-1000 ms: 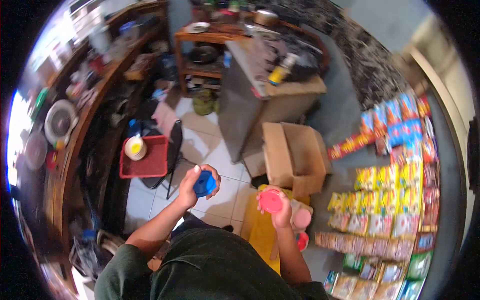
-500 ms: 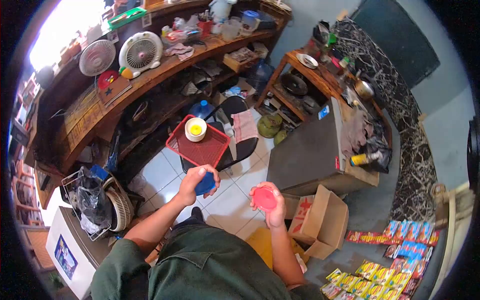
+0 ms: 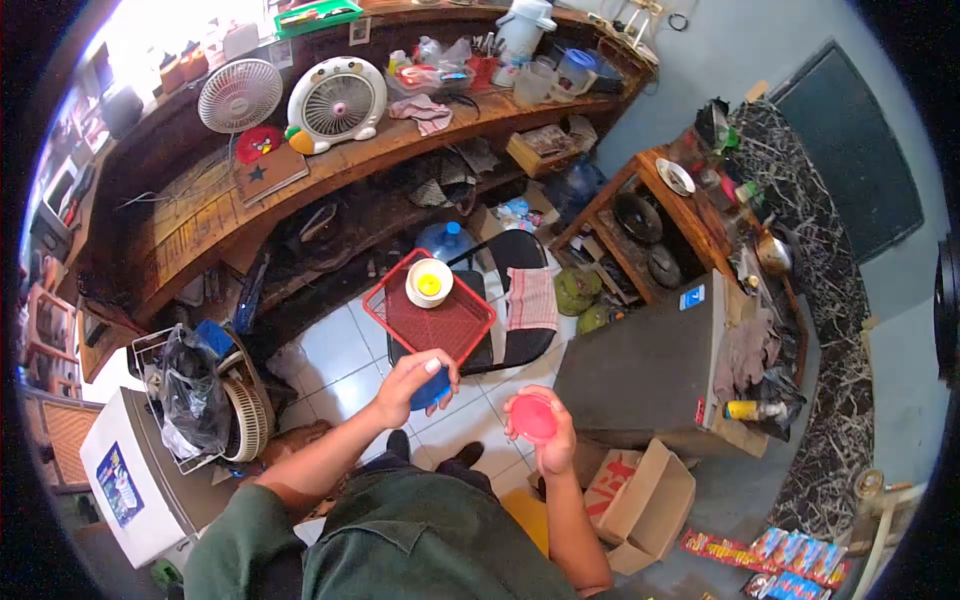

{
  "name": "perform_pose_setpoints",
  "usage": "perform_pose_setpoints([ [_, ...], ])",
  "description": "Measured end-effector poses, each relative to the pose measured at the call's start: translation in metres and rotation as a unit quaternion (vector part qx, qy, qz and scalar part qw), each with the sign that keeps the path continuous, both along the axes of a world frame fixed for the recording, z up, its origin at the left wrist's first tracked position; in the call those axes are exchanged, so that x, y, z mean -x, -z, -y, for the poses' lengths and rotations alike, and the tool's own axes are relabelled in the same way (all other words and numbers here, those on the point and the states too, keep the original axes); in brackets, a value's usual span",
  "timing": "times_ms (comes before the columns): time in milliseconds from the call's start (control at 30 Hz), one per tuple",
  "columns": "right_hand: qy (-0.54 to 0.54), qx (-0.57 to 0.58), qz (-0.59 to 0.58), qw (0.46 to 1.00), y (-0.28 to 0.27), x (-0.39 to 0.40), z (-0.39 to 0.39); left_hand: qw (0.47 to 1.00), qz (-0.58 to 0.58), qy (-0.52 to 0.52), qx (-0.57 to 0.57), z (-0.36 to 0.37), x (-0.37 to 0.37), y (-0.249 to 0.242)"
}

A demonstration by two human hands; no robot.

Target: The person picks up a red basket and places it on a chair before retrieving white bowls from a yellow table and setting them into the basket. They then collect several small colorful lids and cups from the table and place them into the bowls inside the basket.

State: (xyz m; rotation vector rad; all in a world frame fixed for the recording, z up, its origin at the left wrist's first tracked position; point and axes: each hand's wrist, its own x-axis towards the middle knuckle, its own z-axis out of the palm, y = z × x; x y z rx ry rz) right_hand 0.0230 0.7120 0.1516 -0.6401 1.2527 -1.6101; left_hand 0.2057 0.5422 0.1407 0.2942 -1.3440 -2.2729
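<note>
Head view: left hand closed round a blue disc, right hand closed on a pink disc. Both discs are held in front of the torso, apart from each other, nothing under them but the grip. Pink one has its face up to the camera, fingers round the edge. Blue one is partly hidden by thumb and fingers, so can't confirm its full outline.

Handling, my read: both look like thin moulded plastic, lid-like. Light, one hand each is plenty. Fairly stiff across the face, probably some flex at the rim if pinched hard. Smooth surface, so likely slippery if wet or greasy; can't tell if either is. Low break risk, though a thin edge could crack on tile.

Where to grip: opposite sides of the rim, thumb against fingers, palm behind for backing. Light squeeze; one-sided pinch would let it tip or spin. Rim detail on both is too small to judge, so can't say if there's a lip to hook.

Nearby: red tray on a black chair, pale bowls stacked in it with something yellow in the top one. Bowls look rigid, possibly brittle; I'd keep knuckles clear of that stack.
</note>
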Motion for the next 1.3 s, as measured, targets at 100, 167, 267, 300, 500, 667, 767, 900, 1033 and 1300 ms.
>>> perform_pose_setpoints([
  [100, -0.012, 0.005, 0.022, 1.000, 0.007, 0.012, 0.014, 1.000, 0.019, -0.011, -0.019, 0.002, 0.004, 0.007],
  [167, -0.023, 0.014, 0.034, 0.999, 0.012, 0.023, 0.026, 0.998, 0.041, -0.037, -0.035, 0.006, 0.009, 0.010],
  [267, -0.054, 0.003, 0.049, 0.997, 0.023, 0.046, 0.043, 0.994, 0.069, -0.082, -0.033, 0.009, 0.020, 0.011],
  [300, -0.072, 0.011, 0.050, 0.996, 0.028, 0.056, 0.048, 0.991, 0.073, -0.103, -0.030, 0.009, 0.026, 0.011],
  [500, -0.148, -0.012, 0.079, 0.986, 0.033, 0.124, 0.082, 0.974, 0.082, -0.211, -0.024, -0.001, 0.073, -0.001],
  [667, -0.218, -0.037, 0.066, 0.973, 0.047, 0.170, 0.115, 0.953, 0.126, -0.275, 0.015, -0.015, 0.102, -0.017],
  [767, -0.257, -0.034, 0.095, 0.961, 0.045, 0.175, 0.130, 0.932, 0.144, -0.332, 0.008, -0.027, 0.102, -0.021],
  [900, -0.261, -0.003, 0.139, 0.955, 0.050, 0.160, 0.148, 0.905, 0.165, -0.393, 0.016, -0.041, 0.091, -0.021],
  [1033, -0.282, 0.005, 0.139, 0.949, 0.051, 0.140, 0.163, 0.888, 0.162, -0.429, 0.037, -0.050, 0.084, -0.017],
  [1300, -0.283, 0.020, 0.105, 0.953, 0.041, 0.132, 0.170, 0.892, 0.131, -0.433, 0.019, -0.026, 0.075, -0.006],
])
